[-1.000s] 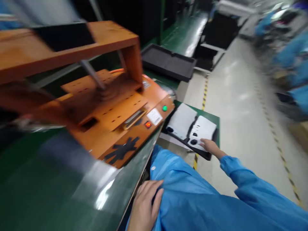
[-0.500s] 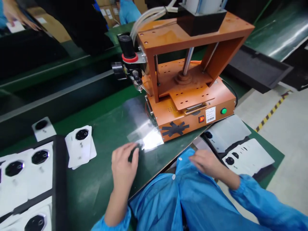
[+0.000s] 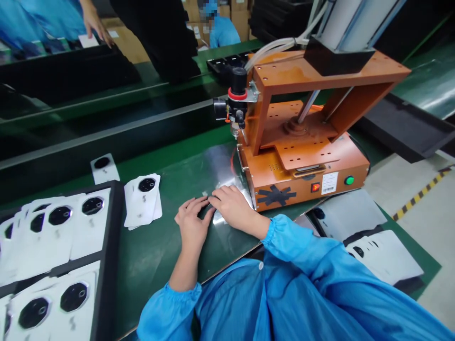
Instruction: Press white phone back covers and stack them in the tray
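Note:
My left hand (image 3: 193, 220) rests low over the green bench, its fingers curled and the thumb bent toward them. Beside it, my right hand (image 3: 232, 208) is closed, fingertips meeting those of my left hand. Anything pinched between them is too small or too hidden to make out. Both hands are at a shiny clear plastic sheet (image 3: 222, 163) lying on the bench. To the right of the hands stands an orange press (image 3: 272, 177) with a green button and a lit red switch. Left of them lies a small stack of white phone back covers (image 3: 137, 208) with black camera areas.
A black tray (image 3: 111, 222) at the left holds several white covers; a single cover (image 3: 104, 169) lies behind it. More covers (image 3: 391, 253) lie right of the press. A black tray (image 3: 401, 123) juts out behind. A co-worker's hand (image 3: 94, 23) is across the bench.
My right hand has come from the lap at the right to meet my left hand over the bench. The camera view has shifted, so everything sits further right.

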`<state>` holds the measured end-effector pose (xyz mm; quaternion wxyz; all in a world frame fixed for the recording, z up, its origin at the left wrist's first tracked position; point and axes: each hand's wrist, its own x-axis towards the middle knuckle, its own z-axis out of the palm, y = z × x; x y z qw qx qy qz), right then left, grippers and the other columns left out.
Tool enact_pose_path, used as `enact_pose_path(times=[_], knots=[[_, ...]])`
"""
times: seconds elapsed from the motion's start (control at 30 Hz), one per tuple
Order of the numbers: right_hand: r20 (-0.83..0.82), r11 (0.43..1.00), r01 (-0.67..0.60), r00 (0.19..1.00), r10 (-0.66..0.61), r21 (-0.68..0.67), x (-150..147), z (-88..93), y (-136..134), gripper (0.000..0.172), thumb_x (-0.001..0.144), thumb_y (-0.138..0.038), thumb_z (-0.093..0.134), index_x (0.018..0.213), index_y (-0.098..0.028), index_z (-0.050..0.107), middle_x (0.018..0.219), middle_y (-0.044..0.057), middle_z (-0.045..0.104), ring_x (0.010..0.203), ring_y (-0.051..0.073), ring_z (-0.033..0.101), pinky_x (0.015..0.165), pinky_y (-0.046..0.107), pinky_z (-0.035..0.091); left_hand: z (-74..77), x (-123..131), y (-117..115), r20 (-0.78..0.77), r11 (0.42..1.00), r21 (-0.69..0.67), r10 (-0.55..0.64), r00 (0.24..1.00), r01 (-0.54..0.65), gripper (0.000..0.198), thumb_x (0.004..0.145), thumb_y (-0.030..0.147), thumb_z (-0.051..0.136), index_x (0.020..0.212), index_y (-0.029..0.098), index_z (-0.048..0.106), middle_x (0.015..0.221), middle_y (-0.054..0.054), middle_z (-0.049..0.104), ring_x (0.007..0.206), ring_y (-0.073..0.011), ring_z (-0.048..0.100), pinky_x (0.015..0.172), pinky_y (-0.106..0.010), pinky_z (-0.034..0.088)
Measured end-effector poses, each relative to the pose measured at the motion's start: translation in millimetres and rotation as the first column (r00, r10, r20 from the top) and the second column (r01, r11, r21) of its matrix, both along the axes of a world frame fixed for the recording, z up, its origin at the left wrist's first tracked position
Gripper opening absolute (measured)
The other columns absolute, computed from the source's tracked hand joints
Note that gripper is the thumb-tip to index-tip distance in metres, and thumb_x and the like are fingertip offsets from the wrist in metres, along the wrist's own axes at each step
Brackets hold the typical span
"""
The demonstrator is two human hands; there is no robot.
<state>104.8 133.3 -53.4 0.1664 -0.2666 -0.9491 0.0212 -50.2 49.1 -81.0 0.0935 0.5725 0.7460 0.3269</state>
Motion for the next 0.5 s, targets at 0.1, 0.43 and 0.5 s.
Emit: enact_pose_path(times=[0.1,0.43,0.5], knots=[[0.023,0.999,-0.024,0.999,0.023,0.047,-1,-2.5,-1,0.017,0.103,-0.019,0.049,0.102,-0.015,0.066,0.100,0.009,0.064,0.095,0.026,0.051,0.082,0.041,0.039,1.7,2,1,0.005,1.000,-0.007,0.009,1.000,-0.008,0.023,0.090,0.041,0.064,0.106,0.028,0.074,0.123,-0.003,0.075,0.125,-0.0304,0.055,0.110,-0.053,0.035],[0.014,0.995,0.003,1.000,-0.005,0.101,15,4.0,-17,0.018,0.102,-0.018,0.048,0.098,-0.013,0.064,0.105,0.013,0.065,0.094,0.026,0.052,0.076,0.040,0.038,7.7,1,-1,-0.121,0.986,-0.136,-0.110,0.986,0.093,0.046,0.092,0.043,0.063,0.136,0.032,0.063,0.151,-0.006,0.058,0.137,-0.0345,0.047,0.108,-0.056,0.033],[-0.058,0.995,0.012,0.998,-0.007,0.094,34,12.2,-34,0.016,0.101,-0.021,0.050,0.098,-0.014,0.064,0.108,0.013,0.066,0.091,0.024,0.053,0.075,0.040,0.039,8.0,0,-2,-0.166,0.972,-0.188,-0.169,0.972,0.137,0.057,0.091,0.047,0.064,0.145,0.032,0.055,0.157,-0.007,0.050,0.142,-0.0362,0.042,0.107,-0.057,0.033]])
